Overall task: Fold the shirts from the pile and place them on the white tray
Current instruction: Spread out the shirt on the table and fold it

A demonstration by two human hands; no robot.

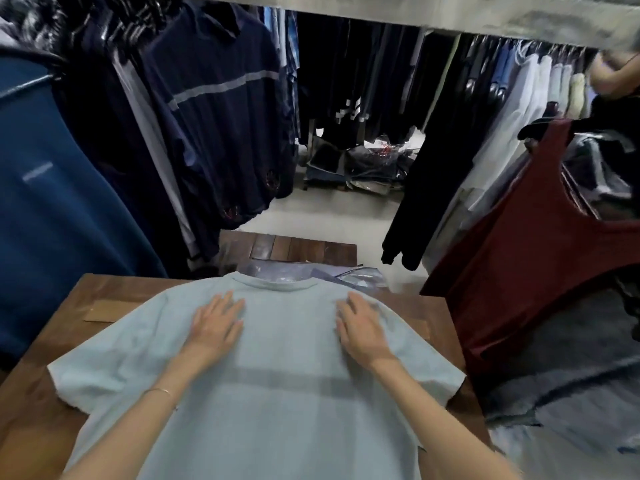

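Clothes racks hang behind your wooden table point(104, 292). On it, your left hand point(216, 327) and right hand point(360, 329) lie flat, fingers straight, smoothing the blue shirt point(287, 403) for folding.

A pale blue T-shirt point(263, 393) is spread flat on a wooden table point(104, 296), collar away from the viewer. The left hand point(216, 325) and the right hand point(362, 329) are laid palm-down on its upper part, fingers straight. A maroon garment point(530, 271) is hung at right, dark shirts point(214, 109) at left.
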